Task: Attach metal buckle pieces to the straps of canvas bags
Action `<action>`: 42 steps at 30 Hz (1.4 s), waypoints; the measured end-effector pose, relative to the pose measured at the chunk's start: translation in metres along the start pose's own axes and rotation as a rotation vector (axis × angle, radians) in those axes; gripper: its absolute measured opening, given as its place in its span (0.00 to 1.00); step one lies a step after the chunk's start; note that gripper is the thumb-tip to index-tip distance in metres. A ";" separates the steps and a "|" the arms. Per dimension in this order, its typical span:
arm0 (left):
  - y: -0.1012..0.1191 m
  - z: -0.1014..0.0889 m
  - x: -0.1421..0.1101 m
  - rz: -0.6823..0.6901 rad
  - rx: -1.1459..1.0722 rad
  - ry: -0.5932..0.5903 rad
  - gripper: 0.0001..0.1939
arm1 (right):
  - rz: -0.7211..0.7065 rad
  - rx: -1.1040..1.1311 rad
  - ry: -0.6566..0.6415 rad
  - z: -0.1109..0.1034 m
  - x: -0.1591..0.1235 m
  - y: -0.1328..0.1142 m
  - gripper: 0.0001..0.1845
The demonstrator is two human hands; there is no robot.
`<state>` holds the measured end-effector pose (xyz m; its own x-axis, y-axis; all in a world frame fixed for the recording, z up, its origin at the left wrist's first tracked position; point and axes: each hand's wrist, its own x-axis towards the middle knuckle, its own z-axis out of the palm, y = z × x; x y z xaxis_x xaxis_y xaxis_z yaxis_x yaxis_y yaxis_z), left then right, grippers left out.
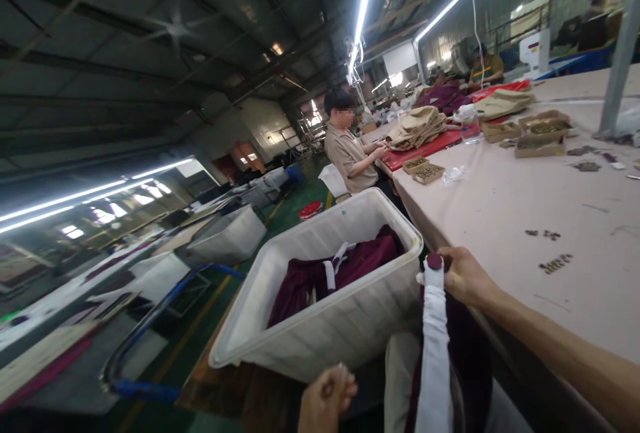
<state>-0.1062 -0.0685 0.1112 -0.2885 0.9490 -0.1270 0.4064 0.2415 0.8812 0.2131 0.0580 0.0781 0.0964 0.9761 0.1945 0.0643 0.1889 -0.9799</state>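
My right hand (465, 276) pinches the upper end of a white waistband strip (434, 346) at the table's edge. A round maroon patch (434, 261) shows at the strip's top. The strip belongs to a dark maroon garment (467, 346), which hangs down over my lap and is partly hidden. Low in the picture, my left hand (327, 393) is curled closed in front of the white bin, apart from the garment, and I see nothing in it. Small metal fasteners (555, 263) lie on the table to the right of my right hand.
A white plastic bin (325, 326) holds maroon garments (345, 266). On the pink-covered table (500, 199) stand small boxes of metal parts (425, 171) and piled beige cloth (420, 127). A co-worker (350, 146) sits beyond the bin. A blue trolley handle (145, 333) is at left.
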 end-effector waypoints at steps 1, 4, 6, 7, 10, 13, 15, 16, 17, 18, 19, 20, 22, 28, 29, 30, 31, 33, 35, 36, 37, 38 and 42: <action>0.013 0.005 -0.001 0.025 -0.057 -0.066 0.33 | 0.005 -0.025 0.016 0.002 -0.002 0.002 0.15; 0.067 0.029 -0.003 0.190 -0.101 -0.362 0.33 | 0.011 -0.181 0.052 0.003 -0.004 0.009 0.11; 0.101 0.050 -0.008 0.295 -0.034 -0.508 0.41 | -0.002 -0.318 0.068 0.003 -0.004 0.013 0.09; 0.115 0.060 -0.011 0.350 0.020 -0.568 0.46 | -0.011 -0.371 0.078 0.003 -0.004 0.014 0.09; 0.138 0.085 -0.012 0.601 0.210 -0.653 0.43 | -0.052 -0.426 0.079 0.001 -0.005 0.013 0.08; 0.148 0.094 0.007 0.880 0.361 -0.525 0.35 | -0.090 -0.480 0.031 -0.004 -0.005 0.012 0.11; 0.154 0.091 0.024 0.937 0.429 -0.424 0.36 | -0.087 -0.577 0.007 -0.007 -0.004 0.015 0.14; 0.159 0.088 0.032 0.921 0.444 -0.408 0.36 | -0.099 -0.621 0.002 -0.009 -0.003 0.017 0.15; 0.165 0.084 0.039 0.884 0.442 -0.420 0.36 | -0.128 -0.643 0.005 -0.010 -0.001 0.021 0.16; 0.171 0.079 0.044 0.832 0.420 -0.455 0.36 | -0.177 -0.630 0.005 -0.010 0.000 0.025 0.17; 0.177 0.075 0.048 0.770 0.379 -0.502 0.35 | -0.236 -0.580 0.001 -0.009 0.001 0.030 0.18; 0.183 0.070 0.051 0.707 0.326 -0.542 0.34 | -0.286 -0.498 -0.015 -0.008 0.002 0.034 0.18; 0.193 0.063 0.054 0.603 0.253 -0.593 0.29 | -0.322 -0.290 -0.073 -0.005 0.002 0.038 0.18; 0.202 0.062 0.078 0.677 0.399 -0.544 0.21 | -0.269 0.120 -0.216 0.008 -0.018 0.024 0.21; 0.202 0.066 0.086 0.721 0.446 -0.508 0.19 | -0.259 0.156 -0.238 0.010 -0.023 0.019 0.18; 0.200 0.069 0.094 0.761 0.484 -0.476 0.17 | -0.242 0.189 -0.256 0.012 -0.027 0.015 0.17; 0.198 0.074 0.103 0.798 0.508 -0.453 0.16 | -0.217 0.220 -0.268 0.013 -0.031 0.012 0.18; 0.190 0.083 0.120 0.870 0.533 -0.431 0.14 | -0.144 0.284 -0.291 0.016 -0.038 0.007 0.20; 0.180 0.092 0.133 0.929 0.572 -0.414 0.13 | -0.048 0.352 -0.306 0.018 -0.043 0.007 0.21; 0.174 0.096 0.136 0.944 0.605 -0.397 0.14 | -0.001 0.393 -0.302 0.020 -0.045 0.009 0.21; 0.167 0.101 0.138 0.941 0.638 -0.371 0.15 | 0.042 0.434 -0.292 0.022 -0.046 0.011 0.20; 0.161 0.105 0.138 0.909 0.652 -0.336 0.16 | 0.079 0.472 -0.277 0.024 -0.048 0.013 0.20; 0.134 0.120 0.120 0.645 0.529 -0.242 0.18 | 0.153 0.549 -0.212 0.033 -0.049 0.025 0.22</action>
<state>0.0172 0.1023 0.1591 0.3046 0.9356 0.1782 0.7943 -0.3528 0.4945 0.1775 0.0182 0.0427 -0.1391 0.9860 0.0917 -0.4616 0.0173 -0.8869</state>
